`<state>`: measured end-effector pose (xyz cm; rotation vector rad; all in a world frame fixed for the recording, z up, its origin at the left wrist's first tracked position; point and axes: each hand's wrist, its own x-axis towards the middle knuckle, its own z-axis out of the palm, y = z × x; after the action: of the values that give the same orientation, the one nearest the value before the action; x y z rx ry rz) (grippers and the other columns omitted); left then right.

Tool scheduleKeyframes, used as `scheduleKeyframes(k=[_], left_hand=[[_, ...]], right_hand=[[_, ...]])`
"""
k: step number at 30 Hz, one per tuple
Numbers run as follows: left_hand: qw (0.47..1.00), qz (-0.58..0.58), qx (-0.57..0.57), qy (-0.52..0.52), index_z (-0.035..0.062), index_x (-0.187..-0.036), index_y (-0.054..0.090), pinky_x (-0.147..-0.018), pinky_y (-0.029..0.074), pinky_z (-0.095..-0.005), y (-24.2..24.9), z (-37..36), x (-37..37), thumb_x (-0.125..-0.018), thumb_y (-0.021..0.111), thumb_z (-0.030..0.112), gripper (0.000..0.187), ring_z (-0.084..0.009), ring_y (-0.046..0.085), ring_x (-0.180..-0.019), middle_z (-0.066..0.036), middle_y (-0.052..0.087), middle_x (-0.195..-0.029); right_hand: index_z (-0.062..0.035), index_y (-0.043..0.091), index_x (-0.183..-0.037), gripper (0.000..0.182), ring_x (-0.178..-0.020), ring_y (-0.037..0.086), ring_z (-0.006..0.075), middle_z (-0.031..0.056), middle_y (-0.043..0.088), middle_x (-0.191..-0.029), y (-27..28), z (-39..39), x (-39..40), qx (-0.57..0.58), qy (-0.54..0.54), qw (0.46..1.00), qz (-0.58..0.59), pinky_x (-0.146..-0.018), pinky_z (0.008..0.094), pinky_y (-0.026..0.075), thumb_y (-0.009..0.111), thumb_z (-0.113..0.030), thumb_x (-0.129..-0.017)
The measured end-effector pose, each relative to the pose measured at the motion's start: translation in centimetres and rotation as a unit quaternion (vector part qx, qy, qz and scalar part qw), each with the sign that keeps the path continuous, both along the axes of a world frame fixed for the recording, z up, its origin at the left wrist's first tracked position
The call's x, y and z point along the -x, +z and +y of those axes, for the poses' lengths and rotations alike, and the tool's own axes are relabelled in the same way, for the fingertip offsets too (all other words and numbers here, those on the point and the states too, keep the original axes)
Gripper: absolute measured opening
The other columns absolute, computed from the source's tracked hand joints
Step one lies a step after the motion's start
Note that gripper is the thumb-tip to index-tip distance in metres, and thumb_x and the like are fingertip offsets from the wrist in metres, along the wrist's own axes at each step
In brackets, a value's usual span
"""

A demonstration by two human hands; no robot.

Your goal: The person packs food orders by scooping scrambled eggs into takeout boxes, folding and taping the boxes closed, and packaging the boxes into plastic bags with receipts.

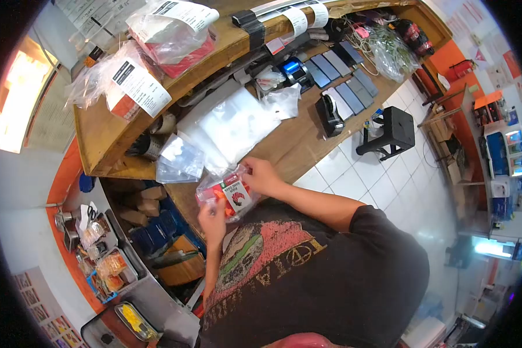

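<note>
Small clear bags, lying flat on the table. Left hand, fingers pinching the near-left side of the packet. Packet, red and white in clear film, at the table's near edge, before the shirt; judged light, pliable and slippery, best taken by its side edges. Large plastic bags, just beyond. Right hand, gripping the packet's far-right corner. Bare tabletop, rightward, offering room; then the table edge, tiled floor beyond.

Black stool on white tiled floor. Flat phone-like slabs in rows near blue-lit device. Red fire extinguisher by orange wall.
</note>
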<state>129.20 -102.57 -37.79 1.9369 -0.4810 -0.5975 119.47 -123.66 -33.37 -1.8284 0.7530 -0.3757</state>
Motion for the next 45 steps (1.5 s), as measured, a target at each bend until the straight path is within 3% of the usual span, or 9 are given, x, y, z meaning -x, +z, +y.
scheduleKeyframes(k=[5, 13, 18, 23, 24, 26, 32, 38, 45], left_hand=[[0.967, 0.037, 0.205, 0.149, 0.0017, -0.093, 0.062, -0.068, 0.047, -0.0249, 8.2, 0.6, -2.1, -0.1, 0.059, 0.02, 0.02, -0.0074, 0.057, -0.076, 0.0, 0.064, -0.086], [0.934, 0.115, 0.319, 0.113, 0.0026, -0.101, 0.061, -0.081, 0.046, -0.0255, 14.5, 0.6, 0.3, -0.098, 0.061, 0.015, 0.013, -0.0094, 0.058, -0.086, -0.002, 0.063, -0.097], [0.96, 0.044, 0.277, 0.019, 0.0021, -0.103, 0.062, -0.089, 0.042, -0.027, 17.0, -0.9, 1.2, -0.098, 0.06, 0.011, 0.01, -0.0114, 0.056, -0.095, -0.003, 0.062, -0.103], [0.952, 0.02, 0.278, -0.124, 0.0006, -0.106, 0.063, -0.092, 0.041, -0.0278, 17.1, -2.9, 2.3, -0.098, 0.058, 0.008, 0.012, -0.013, 0.054, -0.102, -0.005, 0.06, -0.112], [0.949, 0.06, 0.281, -0.133, 0.0004, -0.105, 0.063, -0.076, 0.046, -0.0244, 17.6, -3.8, 2.4, -0.098, 0.057, 0.008, 0.011, -0.0103, 0.056, -0.091, -0.007, 0.058, -0.118], [0.944, 0.058, 0.291, -0.141, 0.0, -0.105, 0.063, -0.077, 0.046, -0.0249, 16.9, -5.2, 2.7, -0.098, 0.057, 0.008, 0.012, -0.0112, 0.056, -0.095, -0.007, 0.058, -0.119], [0.955, 0.004, 0.269, -0.124, -0.0022, -0.099, 0.066, -0.085, 0.047, -0.0266, 12.5, -8.2, 3.9, -0.098, 0.057, 0.011, 0.016, -0.0169, 0.056, -0.112, -0.011, 0.059, -0.127], [0.969, 0.01, 0.247, 0.006, -0.0051, -0.096, 0.066, -0.071, 0.058, -0.0321, 10.8, -8.3, 5.7, -0.097, 0.056, 0.014, 0.021, -0.0209, 0.069, -0.083, -0.03, 0.056, -0.129], [0.978, -0.093, 0.185, 0.016, -0.0015, -0.113, 0.06, -0.082, 0.052, -0.0301, 12.2, -15.5, 5.0, -0.094, 0.064, 0.015, 0.026, -0.0138, 0.064, -0.09, -0.017, 0.061, -0.125]], right_hand=[[0.0003, 0.069, -0.085, 0.013, -0.067, 0.067, 0.0306, 0.0192, 0.067, -0.078, 2.0, -1.4, -2.1, 0.08, -0.015, 0.995, -0.063, -0.063, 0.0388, 0.052, 0.063, -0.011, -0.082], [0.0011, 0.059, -0.098, 0.012, -0.053, 0.062, 0.0128, 0.0057, 0.063, -0.072, 13.4, -0.2, -0.9, -0.327, 0.074, 0.936, -0.104, -0.044, 0.0254, 0.046, 0.06, -0.011, -0.094], [0.0035, 0.053, -0.12, 0.031, -0.089, 0.069, 0.0192, 0.0158, 0.066, -0.108, 14.9, 0.4, 0.2, -0.395, 0.077, 0.894, -0.198, -0.079, 0.0308, 0.056, 0.064, -0.006, -0.092], [0.0063, 0.049, -0.127, 0.041, -0.1, 0.066, 0.0206, 0.018, 0.064, -0.119, 15.4, 0.0, 1.7, -0.312, 0.06, 0.915, -0.25, -0.088, 0.0327, 0.054, 0.065, -0.002, -0.09], [0.0068, 0.048, -0.129, 0.043, -0.103, 0.065, 0.0201, 0.018, 0.063, -0.121, 15.1, -0.4, 1.9, -0.301, 0.043, 0.912, -0.275, -0.089, 0.0327, 0.054, 0.065, -0.001, -0.09], [0.0072, 0.045, -0.134, 0.05, -0.112, 0.06, 0.0185, 0.0172, 0.062, -0.125, 14.6, -1.8, 2.6, -0.299, 0.022, 0.915, -0.27, -0.094, 0.0321, 0.051, 0.065, 0.001, -0.089], [0.0038, 0.049, -0.135, 0.05, -0.109, 0.062, 0.0171, 0.0134, 0.063, -0.123, 11.2, -6.7, 6.6, -0.283, 0.051, 0.935, -0.207, -0.097, 0.0302, 0.048, 0.065, 0.001, -0.087], [0.0007, 0.057, -0.126, 0.038, -0.104, 0.065, 0.0183, 0.0107, 0.066, -0.113, 8.0, -16.8, 12.0, -0.304, 0.11, 0.931, -0.168, -0.087, 0.0307, 0.053, 0.064, 0.0, -0.089], [-0.0034, 0.03, -0.152, 0.076, -0.113, 0.061, 0.0212, 0.0153, 0.061, -0.13, 8.9, -16.7, 4.4, -0.324, 0.351, 0.853, -0.211, -0.101, 0.0378, 0.047, 0.069, -0.011, -0.088]])
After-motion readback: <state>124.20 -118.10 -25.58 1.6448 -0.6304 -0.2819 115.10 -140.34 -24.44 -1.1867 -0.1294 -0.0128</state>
